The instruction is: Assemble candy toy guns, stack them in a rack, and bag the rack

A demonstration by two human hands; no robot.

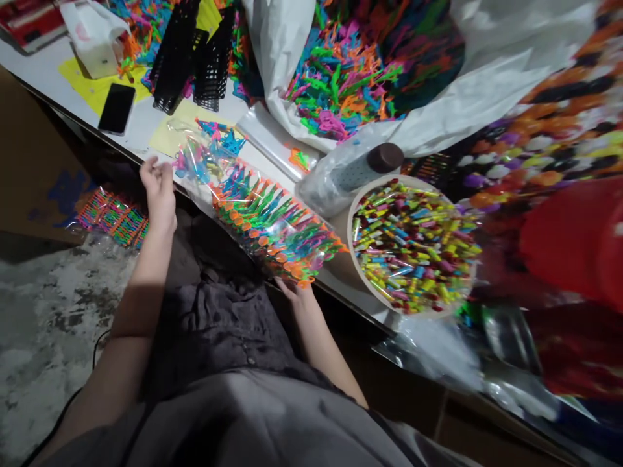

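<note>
A clear plastic bag (287, 224) of small plastic figures lies slantwise along the table's front edge. Inside, orange, green, blue and pink pieces are lined up in rows. My right hand (296, 293) grips the bag's lower right end from below, its fingertips partly hidden beneath it. Left of the bag's other end, my left hand (160, 194) is raised at the table edge, fingers loosely bent and apart, with nothing visible in them. Loose blue and pink figures (221, 137) show by the bag's upper left end.
A tub (357, 272) of colourful small pieces stands right of the bag, beside a bottle in plastic (350, 168). Behind lies a large white sack (287, 52) of loose figures. A phone (117, 109) and black mesh strips (175, 58) are left. Another filled bag (114, 217) is lower left.
</note>
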